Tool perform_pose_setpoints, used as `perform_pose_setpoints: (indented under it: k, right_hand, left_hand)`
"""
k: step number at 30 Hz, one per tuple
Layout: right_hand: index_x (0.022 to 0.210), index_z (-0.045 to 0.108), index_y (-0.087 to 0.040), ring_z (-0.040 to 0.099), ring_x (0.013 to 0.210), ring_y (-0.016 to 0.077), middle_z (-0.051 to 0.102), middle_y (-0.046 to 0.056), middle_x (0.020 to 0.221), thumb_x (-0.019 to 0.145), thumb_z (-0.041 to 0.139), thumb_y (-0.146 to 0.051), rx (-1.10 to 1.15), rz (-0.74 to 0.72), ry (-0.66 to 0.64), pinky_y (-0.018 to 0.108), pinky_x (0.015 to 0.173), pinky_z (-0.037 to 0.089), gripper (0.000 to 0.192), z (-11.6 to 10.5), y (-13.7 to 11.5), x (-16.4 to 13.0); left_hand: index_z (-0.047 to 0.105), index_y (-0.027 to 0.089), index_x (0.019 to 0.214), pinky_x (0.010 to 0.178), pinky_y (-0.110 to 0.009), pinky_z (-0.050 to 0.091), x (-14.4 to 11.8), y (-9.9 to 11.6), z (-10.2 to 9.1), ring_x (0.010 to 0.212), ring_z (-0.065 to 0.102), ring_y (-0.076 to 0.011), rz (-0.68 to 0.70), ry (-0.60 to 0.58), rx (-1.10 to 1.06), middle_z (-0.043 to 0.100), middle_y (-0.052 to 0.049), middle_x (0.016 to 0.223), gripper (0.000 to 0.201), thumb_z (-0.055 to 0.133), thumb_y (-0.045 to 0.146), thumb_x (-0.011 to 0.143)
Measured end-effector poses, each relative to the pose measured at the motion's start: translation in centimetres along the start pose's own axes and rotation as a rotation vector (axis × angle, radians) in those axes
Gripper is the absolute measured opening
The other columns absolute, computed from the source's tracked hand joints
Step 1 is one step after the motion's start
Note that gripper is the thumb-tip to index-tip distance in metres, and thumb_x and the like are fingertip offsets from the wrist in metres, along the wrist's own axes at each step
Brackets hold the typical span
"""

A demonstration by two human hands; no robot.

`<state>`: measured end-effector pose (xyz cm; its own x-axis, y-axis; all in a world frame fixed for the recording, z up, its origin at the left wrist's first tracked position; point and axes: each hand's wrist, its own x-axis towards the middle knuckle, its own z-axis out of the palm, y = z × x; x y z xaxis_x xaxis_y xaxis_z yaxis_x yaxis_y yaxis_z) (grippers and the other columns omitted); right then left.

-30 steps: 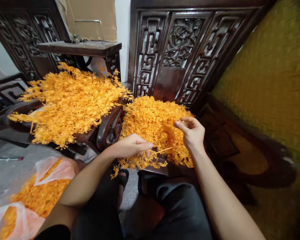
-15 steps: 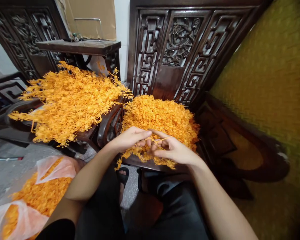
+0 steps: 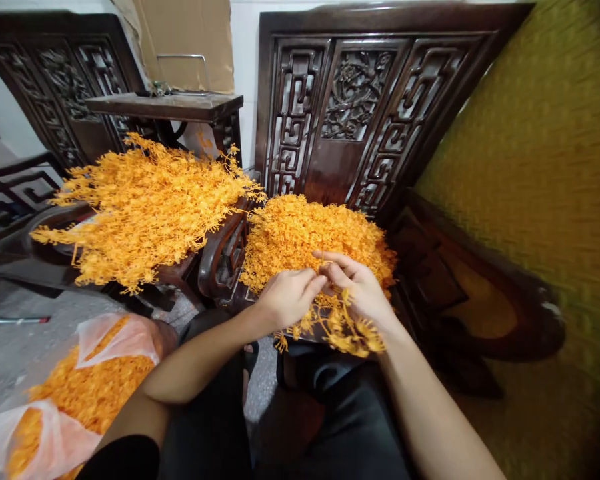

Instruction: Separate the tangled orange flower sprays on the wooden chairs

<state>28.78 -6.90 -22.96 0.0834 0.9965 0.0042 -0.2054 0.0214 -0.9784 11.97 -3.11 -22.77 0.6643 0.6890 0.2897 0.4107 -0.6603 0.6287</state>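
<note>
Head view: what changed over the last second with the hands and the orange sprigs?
The right hand left the far side of the heap on the chair and came in to meet the left hand. Both now pinch one orange sprig, which hangs below them. The big pile on the left and the bag stayed put.

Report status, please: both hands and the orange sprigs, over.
Left hand and right hand pinch together on one orange sprig. Sprig pile lies on the chair just behind. Nothing blocks them.
</note>
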Motion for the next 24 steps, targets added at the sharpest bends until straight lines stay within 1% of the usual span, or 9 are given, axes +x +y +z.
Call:
perform_pose_setpoints:
  k: [2,5,9,12,14,16,18,21,24]
  right_hand:
    - [0.114,0.073,-0.021,0.040,0.056,0.0065,0.052,-0.004,0.071,0.074,0.087,-0.046,0.011,0.045,-0.044,0.021,0.051,0.033,0.049,-0.2,-0.2,-0.4]
    - [0.098,0.074,-0.019,0.036,0.053,0.0070,0.045,-0.005,0.063,0.075,0.084,-0.052,0.002,0.046,0.016,0.022,0.049,0.032,0.042,0.1,0.1,-0.3]
    - [0.081,0.071,-0.019,0.049,0.058,0.0120,0.055,-0.002,0.065,0.078,0.077,-0.058,-0.081,-0.098,0.119,0.026,0.056,0.043,0.039,0.1,0.5,0.1]
    - [0.083,0.073,-0.020,0.062,0.074,0.0164,0.068,0.003,0.080,0.086,0.072,-0.053,-0.196,-0.197,0.070,0.031,0.076,0.052,0.033,-0.4,0.2,-0.3]
    - [0.085,0.072,-0.019,0.065,0.078,0.0180,0.071,0.004,0.081,0.088,0.071,-0.051,-0.246,-0.191,-0.022,0.033,0.082,0.053,0.032,-0.6,0.0,-0.9]
    - [0.086,0.070,-0.019,0.064,0.071,0.0175,0.069,0.003,0.074,0.087,0.071,-0.053,-0.254,-0.146,-0.130,0.032,0.073,0.052,0.035,-0.4,0.0,-1.4]
    - [0.087,0.067,-0.018,0.059,0.061,0.0153,0.065,0.001,0.066,0.088,0.069,-0.056,-0.251,-0.114,-0.210,0.029,0.063,0.047,0.038,0.2,0.2,-1.7]
    - [0.095,0.064,-0.018,0.056,0.059,0.0137,0.058,-0.003,0.063,0.092,0.065,-0.057,-0.199,-0.111,-0.237,0.028,0.062,0.045,0.039,1.2,0.7,-1.8]
    - [0.098,0.062,-0.019,0.058,0.063,0.0141,0.057,-0.004,0.066,0.094,0.061,-0.057,-0.136,-0.044,-0.331,0.030,0.067,0.048,0.038,1.8,0.6,-1.8]
  left_hand:
    - [0.061,0.018,0.085,0.069,-0.028,0.044,-0.1,0.1,-0.1,0.071,0.060,-0.0148,0.014,0.061,-0.013,0.066,-0.003,0.079,0.046,0.030,0.043,0.109]
    - [0.064,0.017,0.091,0.073,-0.031,0.047,-0.3,0.5,0.0,0.077,0.065,-0.0178,0.018,0.043,0.146,0.071,-0.006,0.087,0.045,0.030,0.041,0.109]
    - [0.069,0.017,0.102,0.086,-0.038,0.049,-0.3,0.7,-0.1,0.090,0.068,-0.0222,0.063,-0.043,0.258,0.074,-0.007,0.097,0.042,0.039,0.047,0.106]
    - [0.064,0.016,0.126,0.102,-0.046,0.044,-0.4,0.4,-1.1,0.112,0.064,-0.0287,0.057,0.104,0.225,0.071,-0.012,0.118,0.056,0.056,0.062,0.095]
    - [0.060,0.017,0.135,0.106,-0.049,0.041,-0.5,0.4,-1.9,0.120,0.059,-0.0310,0.077,0.214,0.211,0.068,-0.013,0.127,0.063,0.064,0.061,0.091]
    - [0.066,0.020,0.128,0.102,-0.045,0.043,-0.5,0.6,-2.3,0.115,0.061,-0.0272,0.151,0.233,0.107,0.069,-0.011,0.122,0.047,0.066,0.051,0.094]
    - [0.074,0.020,0.110,0.093,-0.037,0.048,-0.3,0.9,-2.3,0.103,0.065,-0.0212,0.203,0.230,-0.071,0.070,-0.009,0.109,0.026,0.063,0.040,0.097]
    - [0.075,0.017,0.086,0.079,-0.030,0.050,0.4,0.8,-2.1,0.086,0.064,-0.0162,0.186,0.318,-0.264,0.067,-0.006,0.091,0.023,0.064,0.034,0.097]
    - [0.073,0.017,0.079,0.071,-0.027,0.048,1.2,0.2,-2.2,0.077,0.061,-0.0138,0.126,0.455,-0.330,0.063,-0.003,0.082,0.025,0.067,0.035,0.095]
